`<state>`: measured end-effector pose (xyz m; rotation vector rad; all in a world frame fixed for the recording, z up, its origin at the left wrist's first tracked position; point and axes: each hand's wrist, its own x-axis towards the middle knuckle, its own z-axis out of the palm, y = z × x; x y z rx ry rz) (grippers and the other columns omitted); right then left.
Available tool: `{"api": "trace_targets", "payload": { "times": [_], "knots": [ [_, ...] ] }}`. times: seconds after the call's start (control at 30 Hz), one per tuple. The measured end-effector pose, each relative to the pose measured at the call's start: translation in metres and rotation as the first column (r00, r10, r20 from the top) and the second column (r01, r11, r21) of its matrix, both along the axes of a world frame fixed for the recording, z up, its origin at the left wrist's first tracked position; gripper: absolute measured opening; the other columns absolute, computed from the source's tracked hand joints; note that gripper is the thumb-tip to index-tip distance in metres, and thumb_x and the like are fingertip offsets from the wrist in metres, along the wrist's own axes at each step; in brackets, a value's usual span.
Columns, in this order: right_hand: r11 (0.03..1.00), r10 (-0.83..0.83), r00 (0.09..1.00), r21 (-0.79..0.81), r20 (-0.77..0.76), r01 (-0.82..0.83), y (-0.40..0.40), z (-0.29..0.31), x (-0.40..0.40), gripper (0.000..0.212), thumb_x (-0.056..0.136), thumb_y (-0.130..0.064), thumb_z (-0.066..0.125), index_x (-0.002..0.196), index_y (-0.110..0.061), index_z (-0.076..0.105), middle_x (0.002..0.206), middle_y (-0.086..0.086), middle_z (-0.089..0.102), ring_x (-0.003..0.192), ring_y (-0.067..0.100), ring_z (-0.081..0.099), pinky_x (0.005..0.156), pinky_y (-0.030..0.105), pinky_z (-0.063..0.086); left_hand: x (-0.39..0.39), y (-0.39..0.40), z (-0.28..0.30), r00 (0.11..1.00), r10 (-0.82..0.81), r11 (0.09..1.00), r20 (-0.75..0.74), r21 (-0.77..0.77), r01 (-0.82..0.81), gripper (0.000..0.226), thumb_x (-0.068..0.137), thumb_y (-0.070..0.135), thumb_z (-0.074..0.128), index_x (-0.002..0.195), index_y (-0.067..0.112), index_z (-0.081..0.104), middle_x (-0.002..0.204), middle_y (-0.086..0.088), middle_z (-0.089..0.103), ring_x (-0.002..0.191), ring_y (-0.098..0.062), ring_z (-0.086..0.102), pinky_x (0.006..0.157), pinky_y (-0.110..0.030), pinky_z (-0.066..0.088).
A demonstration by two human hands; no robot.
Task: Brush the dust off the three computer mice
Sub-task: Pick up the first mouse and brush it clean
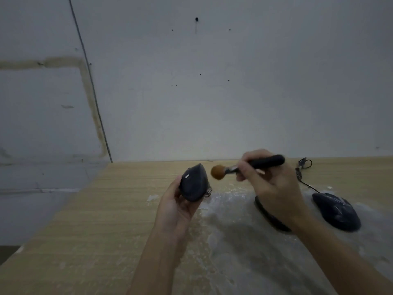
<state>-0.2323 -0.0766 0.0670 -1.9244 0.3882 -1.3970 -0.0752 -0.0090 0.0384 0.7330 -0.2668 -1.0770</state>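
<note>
Left hand [176,206]: raised above the bench [95,220], fingers wrapped around a dark mouse [194,183], which is tilted on its side.
Right hand [270,182]: closed on the black handle of a brush [244,166]; brown bristle head just beside the held mouse, contact not discernible.
Second mouse [271,216]: on the bench toward the right, largely hidden under the right hand.
Third mouse [337,211]: near the bench's right edge, its cable [304,177] running toward the back edge.
Bench surface: white dust spread around both resting mice.
</note>
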Motion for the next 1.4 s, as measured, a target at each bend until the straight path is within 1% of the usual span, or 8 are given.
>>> {"api": "trace_targets", "payload": {
  "times": [0.17,0.33,0.77,0.9,1.07,1.2,1.33,1.4],
  "knots": [
    [0.945,0.323,0.946,0.063,-0.01,-0.322,0.013,0.003,-0.002,0.029,0.081,-0.027,0.064,0.085,0.002,0.062,0.076,0.015,0.063,0.064,0.023,0.065,0.062,0.028,0.055,0.002,-0.001,-0.001,0.996,-0.047,0.999,0.075,0.012,0.046,0.029,0.094,0.026,0.043,0.105,0.004,0.058,0.074,-0.008,0.067,0.05,-0.013,0.065,0.043,-0.018,0.05],
    [0.999,0.028,0.999,0.029,0.016,-0.029,-0.004,0.007,0.011,0.006,0.084,-0.005,0.061,0.087,-0.001,0.062,0.076,0.011,0.064,0.066,0.017,0.067,0.065,0.023,0.054,0.002,-0.001,-0.001,0.998,-0.062,0.998,0.03,-0.011,0.063,0.031,0.092,0.023,0.045,0.11,0.003,0.061,0.081,-0.012,0.069,0.061,-0.02,0.068,0.045,-0.02,0.053],
    [0.943,0.301,0.954,0.149,-0.008,-0.296,0.008,0.011,0.014,0.016,0.085,-0.015,0.058,0.082,-0.001,0.063,0.071,0.019,0.066,0.063,0.031,0.067,0.061,0.034,0.057,0.006,0.001,0.002,0.997,-0.032,0.999,0.064,-0.002,0.032,0.023,0.091,0.025,0.046,0.086,0.008,0.06,0.056,-0.004,0.062,0.04,-0.01,0.057,0.034,-0.013,0.043],
    [0.982,0.102,0.989,0.147,0.107,-0.117,-0.001,0.017,0.021,0.01,0.083,-0.013,0.058,0.083,-0.005,0.062,0.072,0.011,0.065,0.065,0.023,0.068,0.066,0.03,0.058,0.004,0.004,0.002,0.997,-0.048,0.999,0.065,0.012,0.048,0.023,0.091,0.025,0.047,0.095,0.006,0.058,0.079,-0.013,0.063,0.049,-0.016,0.064,0.034,-0.015,0.044],
    [0.932,0.289,0.955,0.208,0.068,-0.297,0.002,0.018,0.016,0.016,0.08,-0.012,0.062,0.08,0.004,0.061,0.072,0.014,0.064,0.063,0.027,0.066,0.061,0.03,0.058,0.002,0.003,0.002,0.996,-0.059,0.998,0.065,0.008,0.059,0.024,0.09,0.024,0.047,0.093,0.004,0.059,0.063,-0.01,0.065,0.044,-0.016,0.063,0.033,-0.014,0.043],
    [0.975,0.003,0.988,0.221,0.155,-0.038,-0.01,0.013,0.016,0.008,0.083,-0.01,0.059,0.08,-0.004,0.062,0.071,0.008,0.065,0.062,0.022,0.068,0.063,0.029,0.059,0.001,0.003,0.0,0.996,-0.048,0.999,0.076,0.017,0.046,0.025,0.091,0.026,0.047,0.092,0.005,0.062,0.072,-0.012,0.065,0.047,-0.017,0.065,0.033,-0.015,0.045],
    [0.921,0.236,0.961,0.282,0.142,-0.268,-0.001,0.005,0.013,0.019,0.078,-0.018,0.063,0.077,0.0,0.061,0.066,0.011,0.064,0.059,0.027,0.064,0.057,0.028,0.055,0.006,0.001,-0.001,0.994,0.0,0.999,0.113,0.052,-0.006,0.024,0.09,0.029,0.049,0.082,0.01,0.06,0.057,-0.004,0.06,0.042,-0.012,0.056,0.032,-0.013,0.041],
    [0.94,0.154,0.977,0.283,0.144,-0.19,-0.005,0.004,0.016,0.013,0.082,-0.014,0.061,0.078,-0.002,0.061,0.068,0.01,0.065,0.061,0.025,0.066,0.062,0.03,0.056,0.008,0.002,-0.001,0.993,0.012,0.998,0.118,0.055,-0.019,0.024,0.09,0.029,0.049,0.085,0.009,0.061,0.064,-0.007,0.061,0.048,-0.014,0.058,0.033,-0.013,0.041]
  ]
}}
